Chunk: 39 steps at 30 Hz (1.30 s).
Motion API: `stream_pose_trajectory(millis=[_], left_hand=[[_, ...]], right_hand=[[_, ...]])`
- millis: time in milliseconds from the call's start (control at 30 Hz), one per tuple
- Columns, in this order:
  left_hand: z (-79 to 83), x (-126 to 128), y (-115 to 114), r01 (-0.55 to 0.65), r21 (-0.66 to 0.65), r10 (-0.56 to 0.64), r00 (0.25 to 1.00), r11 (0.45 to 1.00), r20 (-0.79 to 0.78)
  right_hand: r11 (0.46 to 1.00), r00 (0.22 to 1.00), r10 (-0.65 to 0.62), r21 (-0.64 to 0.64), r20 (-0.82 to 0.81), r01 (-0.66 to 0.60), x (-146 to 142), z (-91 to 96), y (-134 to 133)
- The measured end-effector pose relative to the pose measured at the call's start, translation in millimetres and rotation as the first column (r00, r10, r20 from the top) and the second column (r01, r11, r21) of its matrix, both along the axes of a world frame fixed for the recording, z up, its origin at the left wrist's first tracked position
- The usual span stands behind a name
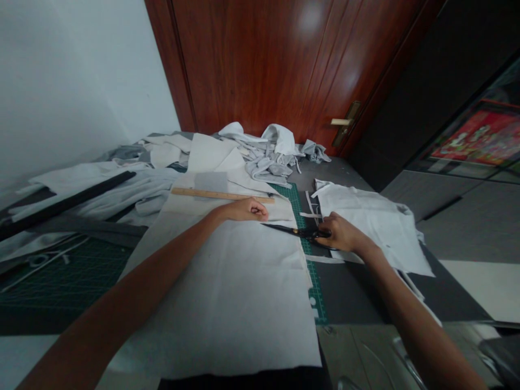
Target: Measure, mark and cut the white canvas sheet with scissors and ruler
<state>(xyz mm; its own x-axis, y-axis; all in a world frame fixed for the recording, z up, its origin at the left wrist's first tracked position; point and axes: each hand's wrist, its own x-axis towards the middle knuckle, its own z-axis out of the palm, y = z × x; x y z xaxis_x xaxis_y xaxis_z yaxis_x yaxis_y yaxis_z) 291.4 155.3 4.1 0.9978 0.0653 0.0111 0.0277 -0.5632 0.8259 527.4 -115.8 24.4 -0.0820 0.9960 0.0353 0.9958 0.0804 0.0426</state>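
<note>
Left hand (244, 209) observed resting on a large white cloth sheet (211, 303), its grip loosely curled and holding nothing, just below a wooden ruler (221, 194) lying across the cloth. Right hand (341, 233) has a closed grip on black scissors (284, 229), with the blades pointing left and lying at the sheet's right edge. The sheet lies partly over a green cutting mat (312, 287). A second white cloth piece (365, 222) lies just beside the right hand. A heap of crumpled white and grey fabric (264, 157) sits beyond the ruler, in front of a reddish-brown wooden door (260, 65). A long black bar (60, 206) lies across further cloth at left.
</note>
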Motion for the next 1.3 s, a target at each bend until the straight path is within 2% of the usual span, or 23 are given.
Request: stream_pose_trajectory(millis=[200,900,1300], left_hand=[[2.6,-0.7,-3.0,-0.005,-0.024,0.004,1.0,1.0,-0.019],[1.0,0.2,0.6,0.014,0.043,-0.015,1.0,0.999,0.007],[1.5,0.6,-1.5,0.009,0.019,-0.009,1.0,1.0,0.01]], right_hand=[[1.0,1.0,-0.007,0.005,-0.005,0.007,2.2,-2.0,0.0],[0.991,0.993,0.114,0.074,-0.02,-0.113,11.6,-10.0,0.2],[0.994,0.995,0.082,0.066,0.051,-0.085,10.6,-6.4,0.3]])
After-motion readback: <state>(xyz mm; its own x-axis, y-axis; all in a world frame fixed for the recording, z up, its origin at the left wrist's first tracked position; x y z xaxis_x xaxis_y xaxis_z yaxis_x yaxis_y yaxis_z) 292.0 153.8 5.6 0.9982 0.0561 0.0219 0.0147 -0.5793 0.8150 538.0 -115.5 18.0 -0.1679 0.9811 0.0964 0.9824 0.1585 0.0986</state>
